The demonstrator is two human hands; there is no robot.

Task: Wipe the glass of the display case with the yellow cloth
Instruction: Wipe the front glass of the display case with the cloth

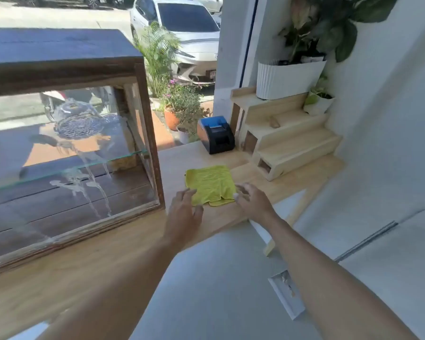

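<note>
A yellow cloth (210, 184) lies folded flat on the wooden counter (123, 244), just right of the display case. The display case (66, 143) has a dark wooden frame and a front glass pane with white streaks running down it. My left hand (184, 214) hovers at the cloth's near left corner, fingers spread, holding nothing. At the cloth's near right corner my right hand (252, 201) is open too, its fingertips beside the cloth's edge. I cannot tell whether either hand touches the cloth.
A black and blue receipt printer (216, 134) stands behind the cloth. A stepped wooden stand (280, 141) sits at the right with a white plant pot (287, 78) on top and a small plant beside it. The counter's near edge runs under my forearms.
</note>
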